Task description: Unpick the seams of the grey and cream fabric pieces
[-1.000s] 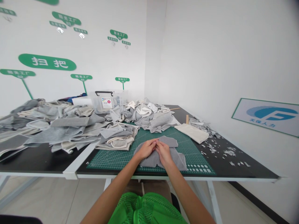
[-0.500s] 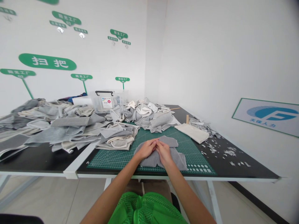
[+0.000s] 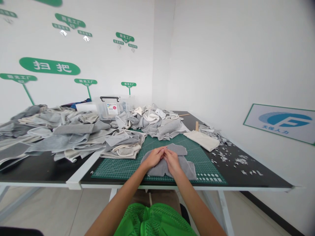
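A grey cloth piece (image 3: 185,165) with an uneven outline lies on the green cutting mat (image 3: 115,168) in front of me. Over its middle, my left hand (image 3: 155,156) and my right hand (image 3: 171,159) meet at the fingertips. Both are closed in a pinch, thumbs and fingers pressed together. Whatever is between the fingertips is hidden or too small to make out. Just left of the hands sits a stack of folded grey and cream cloths (image 3: 123,144).
Grey cloths are heaped on the left (image 3: 73,137), with another cloth pile (image 3: 157,123) behind the mat. A clear plastic box (image 3: 105,109) stands at the back. To the right are a folded cream cloth (image 3: 203,140) and scattered scraps (image 3: 242,160) on the black table (image 3: 261,182).
The hands stay pinched together over the grey cloth in nearly the same place. Only a slight shift of the camera shows.
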The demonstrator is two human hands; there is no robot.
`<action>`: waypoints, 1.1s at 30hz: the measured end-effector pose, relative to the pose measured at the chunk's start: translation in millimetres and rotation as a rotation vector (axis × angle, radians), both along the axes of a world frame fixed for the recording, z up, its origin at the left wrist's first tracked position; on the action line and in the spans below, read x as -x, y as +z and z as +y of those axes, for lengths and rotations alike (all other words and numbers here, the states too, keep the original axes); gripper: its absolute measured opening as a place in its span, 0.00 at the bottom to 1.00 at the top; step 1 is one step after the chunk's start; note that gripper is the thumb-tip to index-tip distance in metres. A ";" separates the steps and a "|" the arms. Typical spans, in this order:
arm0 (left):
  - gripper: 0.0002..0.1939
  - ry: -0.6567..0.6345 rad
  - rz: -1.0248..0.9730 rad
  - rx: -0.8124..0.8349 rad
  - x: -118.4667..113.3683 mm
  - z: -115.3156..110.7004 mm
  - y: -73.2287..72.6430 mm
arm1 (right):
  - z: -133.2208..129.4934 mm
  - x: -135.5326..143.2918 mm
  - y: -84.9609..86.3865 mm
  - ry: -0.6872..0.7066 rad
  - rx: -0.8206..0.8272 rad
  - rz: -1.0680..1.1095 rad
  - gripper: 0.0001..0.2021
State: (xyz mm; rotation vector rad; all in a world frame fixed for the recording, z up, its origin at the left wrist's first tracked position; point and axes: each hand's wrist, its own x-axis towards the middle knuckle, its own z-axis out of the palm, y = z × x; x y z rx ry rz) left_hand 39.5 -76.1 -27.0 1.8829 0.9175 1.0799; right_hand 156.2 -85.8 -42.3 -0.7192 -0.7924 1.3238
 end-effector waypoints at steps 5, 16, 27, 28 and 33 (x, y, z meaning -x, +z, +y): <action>0.23 -0.004 0.013 0.000 0.3 1.2 -1.9 | 0.6 -0.1 -1.3 -0.006 -0.002 0.007 0.12; 0.22 0.015 0.027 -0.001 0.1 -3.9 5.1 | 1.0 -0.5 -1.2 0.007 -0.003 -0.002 0.12; 0.22 0.028 0.029 -0.008 -0.3 -5.7 8.6 | -2.9 0.0 2.5 -0.007 0.016 -0.012 0.12; 0.22 0.031 0.030 -0.006 -0.4 -6.1 9.1 | -3.4 0.1 3.1 -0.006 0.017 -0.012 0.12; 0.22 0.031 0.040 -0.002 -0.8 -7.3 11.7 | -4.2 -0.3 5.1 -0.017 0.024 -0.008 0.13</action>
